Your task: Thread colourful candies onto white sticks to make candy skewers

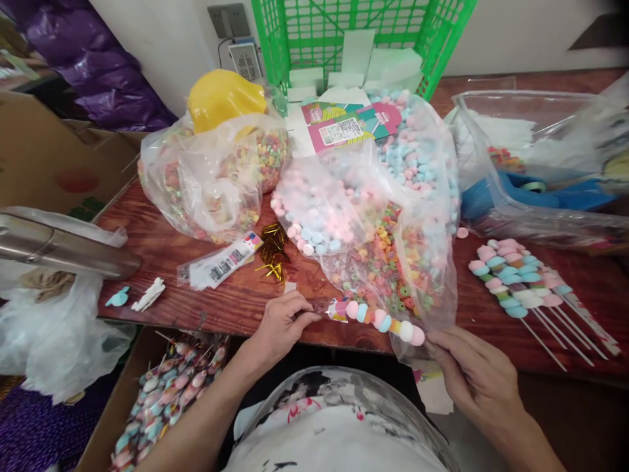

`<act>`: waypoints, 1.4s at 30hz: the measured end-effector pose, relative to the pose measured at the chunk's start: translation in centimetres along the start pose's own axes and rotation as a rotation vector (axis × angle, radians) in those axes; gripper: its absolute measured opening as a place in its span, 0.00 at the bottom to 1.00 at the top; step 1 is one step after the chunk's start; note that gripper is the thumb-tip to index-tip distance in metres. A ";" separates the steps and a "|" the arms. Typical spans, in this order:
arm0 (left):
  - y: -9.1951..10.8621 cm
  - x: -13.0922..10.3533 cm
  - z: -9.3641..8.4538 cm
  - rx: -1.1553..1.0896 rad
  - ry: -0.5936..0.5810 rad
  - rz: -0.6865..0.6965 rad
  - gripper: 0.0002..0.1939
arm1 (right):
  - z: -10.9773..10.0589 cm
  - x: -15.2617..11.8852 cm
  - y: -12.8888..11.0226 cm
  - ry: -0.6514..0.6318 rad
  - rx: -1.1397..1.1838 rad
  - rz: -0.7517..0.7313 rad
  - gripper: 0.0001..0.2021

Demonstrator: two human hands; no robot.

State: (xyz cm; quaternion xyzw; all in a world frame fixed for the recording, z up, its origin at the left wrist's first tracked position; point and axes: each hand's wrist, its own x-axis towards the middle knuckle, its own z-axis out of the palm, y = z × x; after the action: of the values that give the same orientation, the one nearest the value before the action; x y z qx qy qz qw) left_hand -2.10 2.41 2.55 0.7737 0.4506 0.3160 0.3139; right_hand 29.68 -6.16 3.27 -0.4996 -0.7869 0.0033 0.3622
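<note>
A skewer of pink, blue, white and orange candies (pixel 385 321) is stretched between my two hands at the table's front edge. My left hand (pixel 287 324) pinches the clear wrapper by its printed end. On the other side, the fingers of my right hand (pixel 474 367) close round the end beside the last pink candy. Just beyond lie clear bags of pink and blue candies (pixel 319 210) and ring-shaped candies (pixel 400 288). Gold twist ties (pixel 273 252) and a stack of printed wrappers (pixel 226 262) rest on the table, past my left hand.
Several candy skewers (pixel 521 278) lie at the right, near a clear bin (pixel 531 101). A steel flask (pixel 63 249) stands out at the left. Below the table edge, a box holds wrapped skewers (pixel 171 393). A green crate (pixel 442 39) is at the back.
</note>
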 end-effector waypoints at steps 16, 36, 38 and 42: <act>-0.5 -0.6 0.7 0.106 -0.146 0.089 0.06 | 0.2 1.3 -0.8 -0.158 0.109 0.008 0.10; 3.2 1.9 1.4 0.489 -0.400 0.371 0.06 | 1.6 2.6 -2.9 -0.105 0.066 -0.116 0.15; 3.9 1.7 2.1 0.490 -0.443 0.381 0.06 | 2.0 3.0 -3.7 -0.150 0.075 -0.115 0.13; 5.2 1.6 3.5 0.461 -0.538 0.336 0.06 | 3.6 4.2 -5.2 -0.250 0.082 -0.097 0.13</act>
State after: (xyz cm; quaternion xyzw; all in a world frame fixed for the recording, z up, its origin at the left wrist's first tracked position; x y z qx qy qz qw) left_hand 3.81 1.09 4.73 0.9421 0.2784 0.0395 0.1825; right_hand 22.57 -4.23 4.92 -0.4415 -0.8483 0.0805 0.2811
